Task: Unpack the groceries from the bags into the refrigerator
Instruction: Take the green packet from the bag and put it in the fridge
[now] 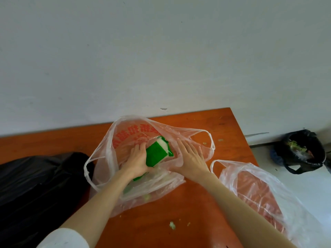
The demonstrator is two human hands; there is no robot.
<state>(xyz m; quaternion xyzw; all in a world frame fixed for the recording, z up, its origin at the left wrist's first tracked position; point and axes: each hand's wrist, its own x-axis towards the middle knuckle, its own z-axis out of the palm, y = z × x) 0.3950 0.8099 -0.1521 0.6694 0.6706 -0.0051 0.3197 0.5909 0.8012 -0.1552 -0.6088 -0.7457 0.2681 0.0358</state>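
Observation:
A clear plastic bag with red print [123,138] lies open on the orange table [206,208]. Inside it my left hand [137,161] grips a green and white packet [157,153], tilted up out of the bag. My right hand [190,155] rests flat with straight fingers on the bag's right side, pressing the plastic down. Something green and pale lies lower in the bag, blurred by the plastic. A second clear bag with red print [258,190] lies at the table's right edge. No refrigerator is in view.
A black plastic bag [35,190] fills the table's left part. A black-lined waste bin [300,151] with vegetable scraps stands on the floor to the right. Small pale green scraps [172,225] dot the table. A white wall rises behind.

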